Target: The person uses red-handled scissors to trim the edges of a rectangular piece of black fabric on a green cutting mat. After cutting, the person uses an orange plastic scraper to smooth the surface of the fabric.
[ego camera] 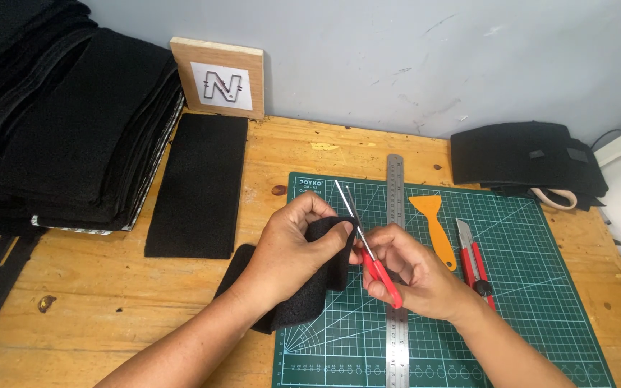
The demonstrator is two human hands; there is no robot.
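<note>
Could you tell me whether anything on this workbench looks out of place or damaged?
Nothing stands out. The left hand holds black fabric, the right hand works red-handled scissors, and the ruler, orange scraper and utility knife lie tidily on the green cutting mat.

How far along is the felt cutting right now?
Done: one cut black strip lies flat on the table. In hand: left hand holds a felt piece while right hand works red scissors at its edge. Left: a tall felt stack remains beside the wall.
</note>
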